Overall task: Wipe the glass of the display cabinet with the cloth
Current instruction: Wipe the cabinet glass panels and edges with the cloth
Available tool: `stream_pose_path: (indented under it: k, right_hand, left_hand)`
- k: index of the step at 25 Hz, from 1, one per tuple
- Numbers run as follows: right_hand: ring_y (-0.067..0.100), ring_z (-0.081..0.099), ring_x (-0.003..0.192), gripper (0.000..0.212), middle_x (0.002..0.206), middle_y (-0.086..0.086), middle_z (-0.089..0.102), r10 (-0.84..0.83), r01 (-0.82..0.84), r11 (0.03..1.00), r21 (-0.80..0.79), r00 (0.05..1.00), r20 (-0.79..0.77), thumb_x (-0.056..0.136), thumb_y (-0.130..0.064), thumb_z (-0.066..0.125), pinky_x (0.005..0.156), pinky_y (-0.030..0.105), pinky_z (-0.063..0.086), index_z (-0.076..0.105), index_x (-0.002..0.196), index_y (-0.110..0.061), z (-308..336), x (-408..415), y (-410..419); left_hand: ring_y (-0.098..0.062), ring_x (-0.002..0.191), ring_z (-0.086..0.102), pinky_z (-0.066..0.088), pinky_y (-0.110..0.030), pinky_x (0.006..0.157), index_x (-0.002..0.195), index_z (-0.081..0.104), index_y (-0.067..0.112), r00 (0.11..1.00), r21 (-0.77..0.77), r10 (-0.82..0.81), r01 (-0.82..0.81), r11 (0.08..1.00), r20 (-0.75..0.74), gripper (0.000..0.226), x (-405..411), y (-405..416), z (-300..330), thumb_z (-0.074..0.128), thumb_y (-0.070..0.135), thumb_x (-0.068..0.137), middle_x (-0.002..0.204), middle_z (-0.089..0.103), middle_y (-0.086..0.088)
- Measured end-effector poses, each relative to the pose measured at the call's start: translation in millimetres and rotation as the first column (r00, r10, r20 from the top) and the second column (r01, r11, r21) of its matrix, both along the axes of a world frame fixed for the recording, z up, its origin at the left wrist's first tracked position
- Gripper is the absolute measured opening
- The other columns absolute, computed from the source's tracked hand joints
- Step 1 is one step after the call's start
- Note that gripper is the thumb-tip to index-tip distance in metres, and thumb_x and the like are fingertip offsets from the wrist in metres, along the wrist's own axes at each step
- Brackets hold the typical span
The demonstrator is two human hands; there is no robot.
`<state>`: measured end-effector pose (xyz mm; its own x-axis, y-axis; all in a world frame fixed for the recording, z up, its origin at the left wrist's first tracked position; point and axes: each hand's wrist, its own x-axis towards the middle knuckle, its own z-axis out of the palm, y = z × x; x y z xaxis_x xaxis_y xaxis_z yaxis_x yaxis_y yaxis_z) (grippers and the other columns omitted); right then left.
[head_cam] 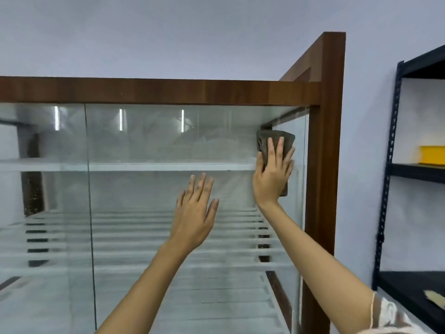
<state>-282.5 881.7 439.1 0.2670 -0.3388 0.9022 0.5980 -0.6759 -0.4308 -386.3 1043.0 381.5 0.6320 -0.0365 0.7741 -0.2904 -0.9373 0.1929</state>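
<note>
Pale lilac walls surround the scene; left hand [194, 215] lies flat, fingers spread, on the glass pane [149, 189]; right hand [273, 175] presses a folded grey-brown cloth [274, 138] against the brown wooden display cabinet's [325, 165] upper right glass; beyond, a black metal shelf rack [395, 169].

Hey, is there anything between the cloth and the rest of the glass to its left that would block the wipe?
Nothing fixed shows on the glass. The right hand presses the cloth flat near the upper right corner. Only the left hand, open with fingers spread on or close to the pane, lies lower left of the cloth and would meet a downward-left stroke.
</note>
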Motion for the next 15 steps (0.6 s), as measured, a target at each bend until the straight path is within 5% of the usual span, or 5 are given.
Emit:
stream_pose_path:
  k: [3, 7, 11, 15]
  right_hand:
    - [0.028, -0.006, 0.149, 0.059, 0.16, -0.003, 0.01, -0.065, 0.069, 0.968, -0.242, 0.998, 0.024, 0.101, -0.051, 0.02, 0.121, 0.045, -0.005, 0.027, 0.152, -0.023, 20.0, 8.7, 22.2]
    - [0.02, -0.003, 0.151, 0.05, 0.161, -0.005, 0.016, -0.09, 0.147, 0.844, -0.516, 0.987, 0.134, 0.104, -0.042, 0.023, 0.122, 0.037, -0.004, 0.025, 0.152, -0.028, -17.5, 15.7, -5.3]
    - [0.017, -0.009, 0.149, 0.054, 0.162, 0.002, 0.011, -0.271, 0.306, 0.878, -0.368, 0.952, 0.144, 0.103, -0.046, 0.021, 0.12, 0.036, -0.009, 0.022, 0.153, -0.028, 16.5, 36.0, -60.3]
    - [0.028, 0.007, 0.149, 0.057, 0.16, 0.013, 0.018, -0.361, 0.378, 0.92, -0.104, 0.921, 0.147, 0.102, -0.044, 0.023, 0.12, 0.046, 0.003, 0.028, 0.152, -0.016, 67.1, 40.4, -28.8]
  left_hand:
    - [-0.01, 0.145, -0.012, 0.001, -0.036, 0.118, 0.151, 0.007, 0.024, 0.992, 0.007, -0.001, 0.0, 1.0, 0.124, 0.065, 29.6, -3.5, 48.1, 0.007, 0.053, 0.093, 0.16, 0.002, 0.006]
    - [-0.013, 0.145, -0.012, -0.005, -0.036, 0.117, 0.151, 0.007, 0.023, 0.971, 0.046, 0.006, -0.017, 0.999, 0.24, 0.062, 64.3, -18.5, 85.9, 0.011, 0.048, 0.095, 0.16, 0.002, 0.005]
    - [-0.022, 0.148, 0.0, 0.007, -0.043, 0.119, 0.152, 0.012, 0.016, 0.896, 0.073, 0.143, -0.19, 0.979, 0.419, 0.055, 92.5, -21.2, 84.6, 0.018, 0.035, 0.101, 0.16, 0.008, -0.001]
    - [-0.025, 0.148, 0.008, 0.014, -0.045, 0.118, 0.151, 0.017, 0.013, 0.826, 0.073, 0.177, -0.254, 0.965, 0.535, 0.054, 105.3, -19.7, 80.4, 0.021, 0.032, 0.101, 0.159, 0.013, -0.003]
